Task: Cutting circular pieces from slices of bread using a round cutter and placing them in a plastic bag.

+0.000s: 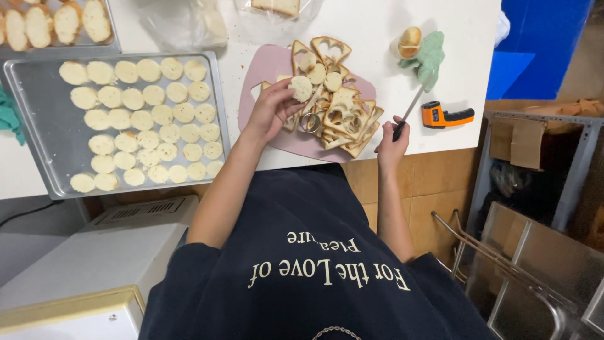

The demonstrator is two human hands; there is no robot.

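Pinching one round bread cutout btwn thumb and fingertips, the left hand hovers over the pink cutting board. Right hand is closed round the black handle of one knife, blade angled away twd a green cloth w/ one small bun on it. Btwn the hands: a heap of bread slices w/ holes cut out, too stacked to count, plus one metal ring cutter. Just beyond the right hand, one orange thermometer gun. Left of the left hand, a steel tray w/ approx 38 bread rounds in rows.
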